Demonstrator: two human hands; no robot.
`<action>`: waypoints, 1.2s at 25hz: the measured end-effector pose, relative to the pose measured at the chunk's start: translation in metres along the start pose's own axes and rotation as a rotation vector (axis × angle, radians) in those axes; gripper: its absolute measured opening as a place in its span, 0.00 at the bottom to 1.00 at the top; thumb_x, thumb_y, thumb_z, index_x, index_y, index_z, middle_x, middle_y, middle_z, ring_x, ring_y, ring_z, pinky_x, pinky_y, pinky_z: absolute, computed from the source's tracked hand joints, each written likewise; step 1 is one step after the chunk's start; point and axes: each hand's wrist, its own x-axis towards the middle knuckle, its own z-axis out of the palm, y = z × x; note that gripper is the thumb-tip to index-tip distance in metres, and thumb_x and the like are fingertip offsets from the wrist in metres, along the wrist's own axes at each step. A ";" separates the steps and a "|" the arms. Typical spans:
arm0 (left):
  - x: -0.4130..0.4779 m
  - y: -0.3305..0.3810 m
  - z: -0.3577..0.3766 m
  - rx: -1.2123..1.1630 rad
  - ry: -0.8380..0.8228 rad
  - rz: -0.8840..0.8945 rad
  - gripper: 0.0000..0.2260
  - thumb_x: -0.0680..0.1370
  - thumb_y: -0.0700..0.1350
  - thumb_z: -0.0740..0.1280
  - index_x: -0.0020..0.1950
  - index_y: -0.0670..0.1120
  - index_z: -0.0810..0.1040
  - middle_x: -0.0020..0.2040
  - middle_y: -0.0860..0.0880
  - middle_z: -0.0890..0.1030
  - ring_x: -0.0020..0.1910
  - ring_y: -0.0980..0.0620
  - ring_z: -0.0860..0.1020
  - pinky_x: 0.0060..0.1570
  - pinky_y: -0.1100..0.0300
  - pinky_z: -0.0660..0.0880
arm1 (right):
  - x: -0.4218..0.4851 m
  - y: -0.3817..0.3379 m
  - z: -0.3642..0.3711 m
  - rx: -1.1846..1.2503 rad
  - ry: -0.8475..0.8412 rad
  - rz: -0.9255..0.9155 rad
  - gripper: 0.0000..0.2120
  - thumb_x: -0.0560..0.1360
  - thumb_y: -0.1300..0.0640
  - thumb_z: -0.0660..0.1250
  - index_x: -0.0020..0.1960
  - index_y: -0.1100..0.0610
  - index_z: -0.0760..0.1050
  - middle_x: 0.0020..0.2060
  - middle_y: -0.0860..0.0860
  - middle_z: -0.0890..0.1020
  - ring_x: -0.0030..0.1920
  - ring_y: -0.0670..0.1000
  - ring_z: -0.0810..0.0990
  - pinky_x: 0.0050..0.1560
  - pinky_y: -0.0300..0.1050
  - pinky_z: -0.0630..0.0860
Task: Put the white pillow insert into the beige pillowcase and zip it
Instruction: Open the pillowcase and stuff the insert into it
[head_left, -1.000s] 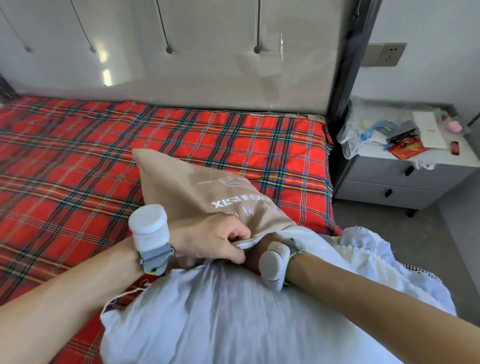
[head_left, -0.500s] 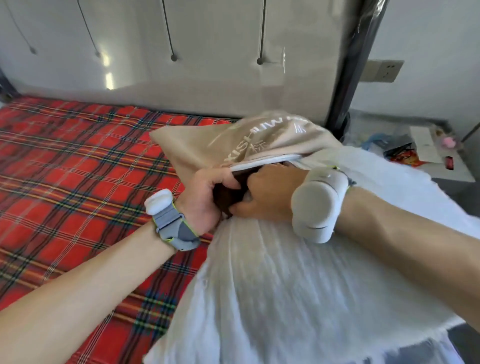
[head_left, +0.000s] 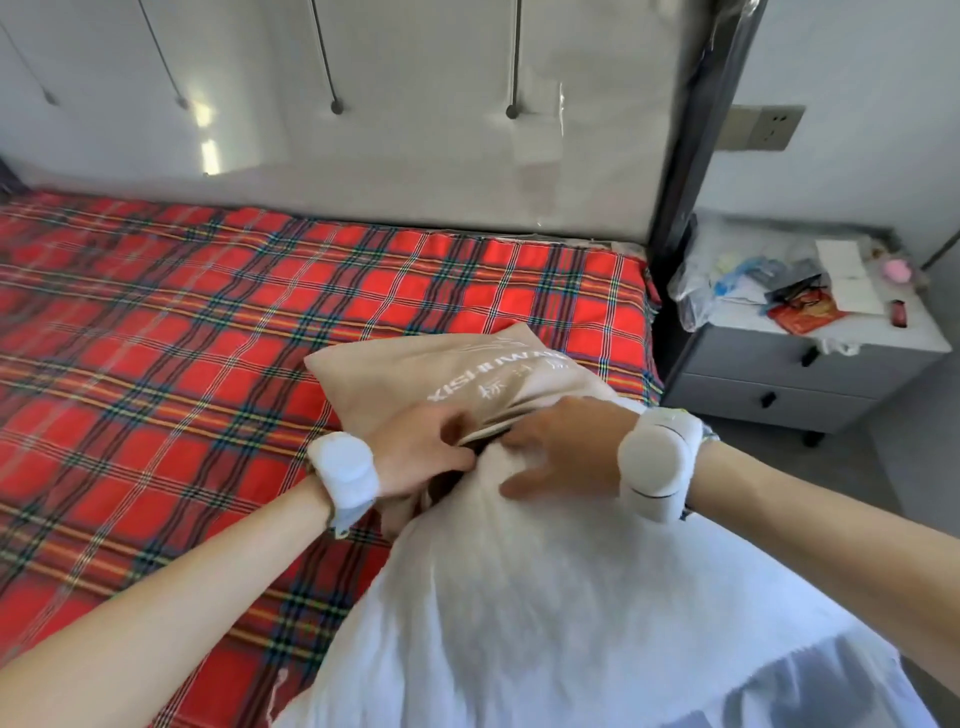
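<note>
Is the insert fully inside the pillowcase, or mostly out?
Mostly out. Only the far end of the insert enters the mouth of the pillowcase; its big white bulk lies outside, nearer the camera.

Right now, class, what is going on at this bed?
A person is stuffing a white pillow insert into a beige pillowcase on the plaid bed. The left hand grips the case's open edge; the right hand presses the insert at the opening. Most of the insert is outside.

Beige pillowcase (head_left: 415, 387) with white lettering on bed, mouth over corner of white pillow insert (head_left: 545, 597)
</note>
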 end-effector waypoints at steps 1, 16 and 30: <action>0.001 0.010 0.004 0.203 0.045 0.072 0.13 0.64 0.50 0.69 0.46 0.50 0.73 0.40 0.53 0.79 0.42 0.52 0.77 0.44 0.53 0.73 | 0.005 -0.004 0.010 0.011 -0.013 -0.046 0.26 0.74 0.38 0.61 0.66 0.50 0.70 0.63 0.51 0.75 0.64 0.55 0.72 0.64 0.51 0.69; 0.059 0.041 0.027 0.925 0.397 0.747 0.03 0.71 0.38 0.67 0.40 0.46 0.77 0.38 0.48 0.77 0.39 0.47 0.77 0.28 0.56 0.75 | -0.011 0.024 0.018 0.177 0.276 0.169 0.19 0.71 0.34 0.58 0.56 0.40 0.76 0.53 0.42 0.81 0.54 0.50 0.78 0.54 0.47 0.75; 0.060 0.035 0.024 1.008 0.120 0.409 0.09 0.77 0.39 0.57 0.53 0.45 0.75 0.51 0.47 0.77 0.55 0.45 0.75 0.42 0.54 0.72 | 0.001 0.022 0.027 0.161 0.060 0.086 0.29 0.74 0.34 0.58 0.70 0.46 0.66 0.67 0.46 0.72 0.68 0.50 0.68 0.67 0.47 0.66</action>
